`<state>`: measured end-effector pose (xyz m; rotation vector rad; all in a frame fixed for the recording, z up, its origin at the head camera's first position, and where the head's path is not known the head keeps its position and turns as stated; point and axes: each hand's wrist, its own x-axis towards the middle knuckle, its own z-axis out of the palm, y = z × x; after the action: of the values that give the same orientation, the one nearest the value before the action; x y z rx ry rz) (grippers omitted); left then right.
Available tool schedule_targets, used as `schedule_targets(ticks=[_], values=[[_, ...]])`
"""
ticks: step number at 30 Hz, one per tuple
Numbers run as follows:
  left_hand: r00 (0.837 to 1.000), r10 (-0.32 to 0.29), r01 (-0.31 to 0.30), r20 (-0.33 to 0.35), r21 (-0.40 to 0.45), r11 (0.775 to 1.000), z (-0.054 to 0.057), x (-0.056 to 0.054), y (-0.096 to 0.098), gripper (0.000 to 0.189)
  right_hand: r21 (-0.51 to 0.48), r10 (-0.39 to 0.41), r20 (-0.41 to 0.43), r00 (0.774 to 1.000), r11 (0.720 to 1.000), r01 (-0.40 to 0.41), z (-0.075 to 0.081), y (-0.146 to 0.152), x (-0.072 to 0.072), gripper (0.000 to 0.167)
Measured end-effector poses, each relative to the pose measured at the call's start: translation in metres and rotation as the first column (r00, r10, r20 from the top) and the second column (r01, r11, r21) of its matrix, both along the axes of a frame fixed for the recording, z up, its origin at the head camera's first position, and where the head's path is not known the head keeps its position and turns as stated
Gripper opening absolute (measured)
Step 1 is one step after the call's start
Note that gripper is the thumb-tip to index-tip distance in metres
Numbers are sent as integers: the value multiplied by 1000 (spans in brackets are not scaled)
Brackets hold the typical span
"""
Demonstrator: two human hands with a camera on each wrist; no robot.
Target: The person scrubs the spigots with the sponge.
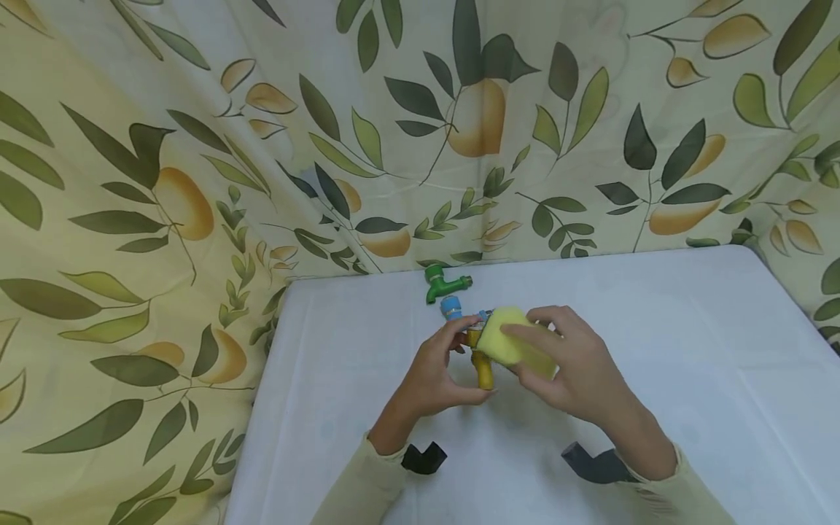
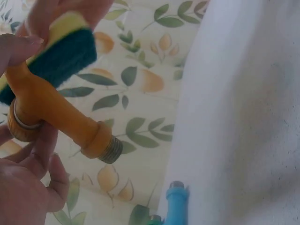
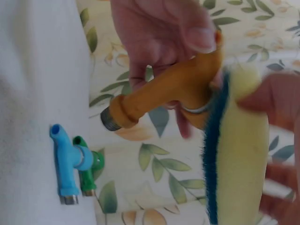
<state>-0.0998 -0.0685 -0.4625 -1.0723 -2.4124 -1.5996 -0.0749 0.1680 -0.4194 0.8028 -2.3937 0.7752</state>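
My left hand grips a yellow-orange plastic tap between thumb and fingers, lifted over the table. The tap's threaded metal end points away from the hand, and its ringed cap lies by the fingers. In my right hand is a sponge, yellow foam with a dark green scouring layer. That scouring side faces the tap and is right against its body in the right wrist view. Part of the tap is hidden behind the sponge in the head view.
Just beyond the hands lie a blue tap and a green tap, close together on the white table. A leaf-and-fruit patterned curtain hangs along the back and left table edges. Black mounts sit at both wrists.
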Motion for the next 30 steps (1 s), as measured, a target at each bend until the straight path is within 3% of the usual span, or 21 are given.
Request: schedule_targets(ticks=[3, 7, 13, 18, 24, 27, 30], values=[[1000, -4, 4, 3, -6, 1000, -2, 0, 1, 93, 15, -21, 18, 1000, 1000, 20, -1, -3, 1, 49], [1000, 14, -14, -12, 5, 1000, -4, 0, 1, 93, 33, 63, 50, 997, 997, -64, 0, -2, 7, 47], [1000, 4, -3, -16, 15, 1000, -4, 0, 2, 91, 20, -14, 56, 998, 1000, 12, -2, -1, 7, 47], [999, 27, -27, -20, 24, 999, -1, 0, 1, 93, -4, 78, 32, 996, 997, -78, -3, -2, 10, 48], [1000, 15, -15, 2, 36, 999, -1, 0, 3, 95, -25, 20, 30, 999, 1000, -19, -6, -7, 8, 47], [999, 49, -49, 6, 24, 998, -2, 1, 3, 101, -19, 71, 30, 997, 997, -71, -7, -8, 10, 47], [996, 76, -77, 42, 24, 997, -1, 2, 3, 102, -21, 56, 27, 998, 998, -55, -7, -7, 8, 45]])
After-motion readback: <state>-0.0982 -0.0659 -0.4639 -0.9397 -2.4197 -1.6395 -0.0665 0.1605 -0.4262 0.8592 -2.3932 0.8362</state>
